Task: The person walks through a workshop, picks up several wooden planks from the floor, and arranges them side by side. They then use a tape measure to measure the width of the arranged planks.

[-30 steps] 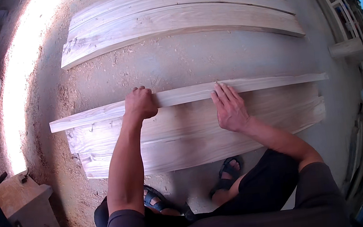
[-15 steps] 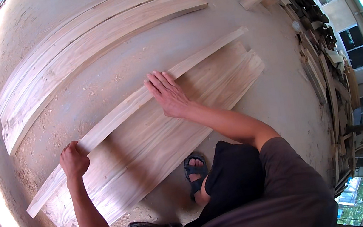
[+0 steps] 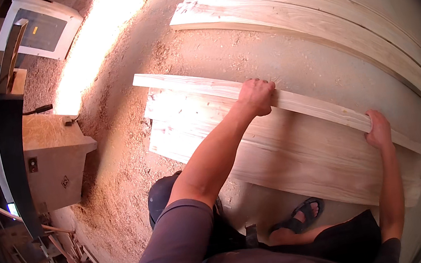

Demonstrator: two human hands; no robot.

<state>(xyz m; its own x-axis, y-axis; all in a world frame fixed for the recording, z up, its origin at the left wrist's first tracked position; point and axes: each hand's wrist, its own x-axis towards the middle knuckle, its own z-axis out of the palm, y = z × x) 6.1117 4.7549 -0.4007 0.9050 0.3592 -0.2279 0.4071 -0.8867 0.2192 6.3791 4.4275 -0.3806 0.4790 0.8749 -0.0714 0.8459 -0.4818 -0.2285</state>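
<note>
A long, pale wooden plank (image 3: 320,108) stands on edge along the far side of wider boards lying on the floor. My left hand (image 3: 256,95) is closed over its top edge near the middle, knuckles up. Farther right, my right hand (image 3: 378,129) grips the same plank, its fingers partly hidden behind the wood. Just on my side of it lie the wide, flat boards (image 3: 289,158), with visible grain and a shadow across them.
Beyond the plank, more long boards (image 3: 302,16) lie side by side on the floor. Wood shavings (image 3: 119,171) cover the floor at left. A boxy machine (image 3: 55,158) and a white cabinet-like unit (image 3: 37,29) stand there. My sandalled foot (image 3: 303,215) is beside the boards.
The view has swung left, bringing the machine into sight. Both hands now sit farther right along the plank. My right hand has gone from resting with straight fingers to gripping.
</note>
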